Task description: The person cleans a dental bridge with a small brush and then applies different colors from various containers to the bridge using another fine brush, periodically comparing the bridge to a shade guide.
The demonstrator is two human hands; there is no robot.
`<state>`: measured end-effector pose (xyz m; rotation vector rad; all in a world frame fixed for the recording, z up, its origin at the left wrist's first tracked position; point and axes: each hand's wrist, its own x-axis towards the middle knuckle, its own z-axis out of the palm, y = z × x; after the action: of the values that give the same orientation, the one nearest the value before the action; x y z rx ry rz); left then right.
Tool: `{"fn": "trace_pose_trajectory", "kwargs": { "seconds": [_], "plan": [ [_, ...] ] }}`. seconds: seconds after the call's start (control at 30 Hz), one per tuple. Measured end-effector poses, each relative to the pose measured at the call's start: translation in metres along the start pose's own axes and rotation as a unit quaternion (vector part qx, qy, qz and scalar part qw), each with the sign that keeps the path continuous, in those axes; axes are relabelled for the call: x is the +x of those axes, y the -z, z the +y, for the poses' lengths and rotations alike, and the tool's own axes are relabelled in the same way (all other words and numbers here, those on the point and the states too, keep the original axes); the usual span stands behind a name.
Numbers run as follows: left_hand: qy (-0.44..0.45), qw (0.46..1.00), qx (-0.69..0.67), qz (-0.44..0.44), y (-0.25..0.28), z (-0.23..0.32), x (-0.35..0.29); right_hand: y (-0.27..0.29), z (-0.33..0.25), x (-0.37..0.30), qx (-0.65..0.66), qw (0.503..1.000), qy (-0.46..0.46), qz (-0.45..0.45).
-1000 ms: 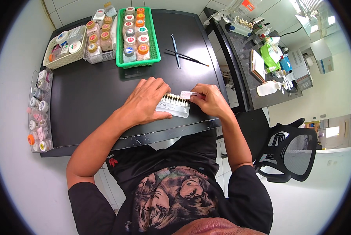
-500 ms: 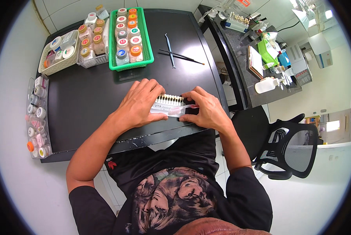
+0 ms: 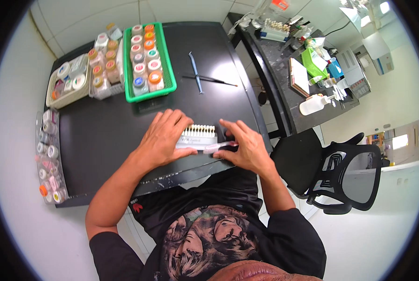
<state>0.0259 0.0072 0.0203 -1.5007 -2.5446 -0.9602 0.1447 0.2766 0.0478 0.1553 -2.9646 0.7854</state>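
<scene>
Near the front edge of the black table lies a tooth shade guide (image 3: pixel 198 140), a pale holder with a row of tooth-shaped tabs along its far side. My left hand (image 3: pixel 161 138) is closed around its left end, thumb at the near side and fingers at the far side. A toothbrush (image 3: pixel 213 148) with pale pinkish bristles and a reddish clear handle crosses the guide's lower right corner. Its handle runs into my right hand (image 3: pixel 248 146), held between thumb and fingers. The index finger is raised, apart from the guide.
Beyond my hands lie a blue double-ended instrument (image 3: pixel 195 70) and a thin dark brush (image 3: pixel 216 80), crossed. A green basket (image 3: pixel 152 96) of capped jars, a beige basket (image 3: pixel 71 100) and a clear tray (image 3: pixel 62 180) line the left side. A mesh chair (image 3: pixel 357 180) stands right.
My right hand has drawn off the guide's right end, uncovering it, and the toothbrush head has shifted toward the near edge. My left hand keeps its grip. The whole view has shifted slightly.
</scene>
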Motion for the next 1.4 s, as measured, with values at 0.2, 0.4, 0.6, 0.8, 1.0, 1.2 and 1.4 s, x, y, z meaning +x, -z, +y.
{"fn": "trace_pose_trajectory", "kwargs": {
  "seconds": [0.2,0.4,0.6,0.8,1.0,1.2,1.4],
  "plan": [
    [0.013,1.0,0.02,-0.005,-0.001,-0.001,-0.003,-0.011,0.002,-0.024,0.026,0.997,-0.073,0.02],
    [0.001,0.999,0.016,-0.034,0.023,-0.007,0.005,0.003,-0.005,-0.011,0.075,0.993,-0.078,0.057],
    [0.018,0.997,-0.008,-0.068,0.026,-0.018,0.002,0.001,-0.008,0.004,0.061,0.996,-0.069,0.023],
    [-0.027,0.998,-0.04,-0.032,0.022,-0.015,0.004,0.002,-0.014,0.019,0.085,0.991,-0.1,0.033],
    [-0.049,0.998,-0.04,-0.013,0.012,-0.013,0.005,0.007,-0.012,0.023,0.138,0.985,-0.1,0.012],
    [-0.036,0.999,-0.038,-0.002,0.009,-0.012,0.007,0.003,-0.002,0.023,0.146,0.981,-0.109,-0.065],
    [-0.011,0.995,-0.08,0.056,0.003,-0.008,0.014,0.019,0.01,0.013,0.203,0.966,-0.154,-0.053]
  ]
}}
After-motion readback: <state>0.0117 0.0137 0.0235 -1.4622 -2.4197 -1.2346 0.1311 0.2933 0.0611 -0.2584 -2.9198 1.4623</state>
